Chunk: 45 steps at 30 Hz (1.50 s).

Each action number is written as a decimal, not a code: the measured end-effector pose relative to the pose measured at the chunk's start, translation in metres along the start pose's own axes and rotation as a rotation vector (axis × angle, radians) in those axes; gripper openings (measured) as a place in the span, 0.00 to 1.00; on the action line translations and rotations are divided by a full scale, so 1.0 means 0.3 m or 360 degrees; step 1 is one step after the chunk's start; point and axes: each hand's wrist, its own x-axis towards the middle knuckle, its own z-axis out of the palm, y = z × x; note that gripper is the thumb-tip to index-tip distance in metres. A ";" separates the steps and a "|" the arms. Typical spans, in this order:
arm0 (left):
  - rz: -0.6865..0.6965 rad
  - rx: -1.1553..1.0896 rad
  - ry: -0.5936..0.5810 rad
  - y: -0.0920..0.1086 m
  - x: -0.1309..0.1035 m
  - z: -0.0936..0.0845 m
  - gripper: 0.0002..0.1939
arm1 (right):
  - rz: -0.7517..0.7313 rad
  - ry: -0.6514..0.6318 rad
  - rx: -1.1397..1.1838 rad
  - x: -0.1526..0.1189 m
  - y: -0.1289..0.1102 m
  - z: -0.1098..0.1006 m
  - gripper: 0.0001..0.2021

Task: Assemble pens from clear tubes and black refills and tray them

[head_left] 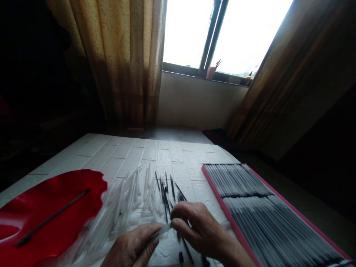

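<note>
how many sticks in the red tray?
1. A single dark stick lies diagonally across the red tray, left of the pile of clear tubes. The tray's near left part runs out of frame, so more could be hidden.

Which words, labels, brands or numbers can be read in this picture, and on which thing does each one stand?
None can be read: no text shows on the wavy red plastic dish, the pink-edged tray of packed pens, the loose white plastic tubes or the white brick-patterned table cover.

A room in a home used for piecework: patterned curtains [125, 55] frame a bright window [222, 33], and a table [172, 152] stands beneath, clad in white brick-pattern sheeting.
</note>
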 end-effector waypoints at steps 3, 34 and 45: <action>0.0004 -0.0008 -0.0002 -0.010 -0.003 0.005 0.20 | 0.0031 -0.0031 0.0266 -0.005 -0.008 -0.022 0.05; -0.0079 0.0002 0.0078 -0.036 -0.023 0.021 0.07 | 0.0109 -0.0042 -0.0043 0.002 0.029 -0.020 0.20; -0.0101 -0.0027 0.0052 -0.034 -0.024 0.018 0.05 | 0.0122 -0.0055 0.0000 -0.003 -0.014 -0.057 0.12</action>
